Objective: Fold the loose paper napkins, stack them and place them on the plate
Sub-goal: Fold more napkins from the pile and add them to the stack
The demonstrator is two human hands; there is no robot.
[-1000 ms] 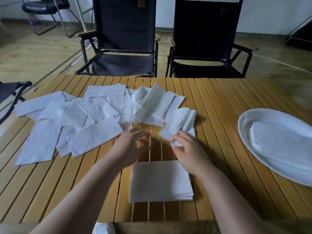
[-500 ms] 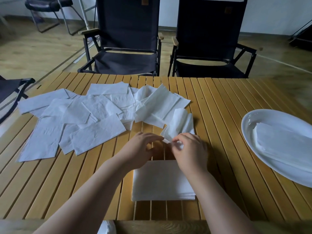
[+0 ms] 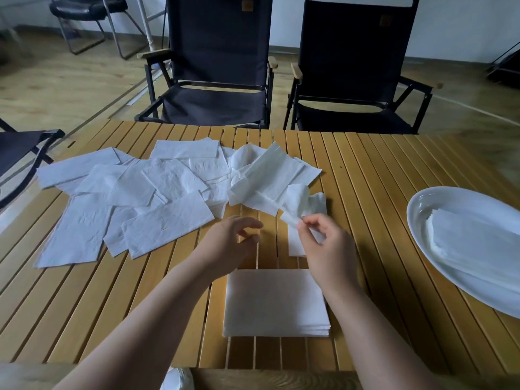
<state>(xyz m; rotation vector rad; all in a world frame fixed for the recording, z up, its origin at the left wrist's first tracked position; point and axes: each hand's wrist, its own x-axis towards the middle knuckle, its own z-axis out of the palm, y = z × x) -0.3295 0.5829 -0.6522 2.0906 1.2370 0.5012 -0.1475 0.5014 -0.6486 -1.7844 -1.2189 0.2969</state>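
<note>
Several loose white paper napkins (image 3: 146, 204) lie spread over the left and middle of the slatted wooden table (image 3: 365, 170). My right hand (image 3: 329, 249) pinches one crumpled napkin (image 3: 302, 204) by a corner and holds it slightly above the table. My left hand (image 3: 230, 243) hovers just left of it with fingers loosely curled, holding nothing. A neat stack of folded napkins (image 3: 275, 302) sits near the front edge, between my forearms. The white oval plate (image 3: 422, 209) at the right holds another pile of folded napkins (image 3: 475, 243).
Two black folding chairs (image 3: 219, 68) (image 3: 357, 74) stand behind the table's far edge. Another dark chair (image 3: 19, 147) is at the left edge. Bare slats lie between the stack and the plate. A white object (image 3: 177, 380) shows below the front edge.
My left hand let go of the crumpled napkin and drew a little left. My right hand keeps its pinch, and the napkin has opened out somewhat.
</note>
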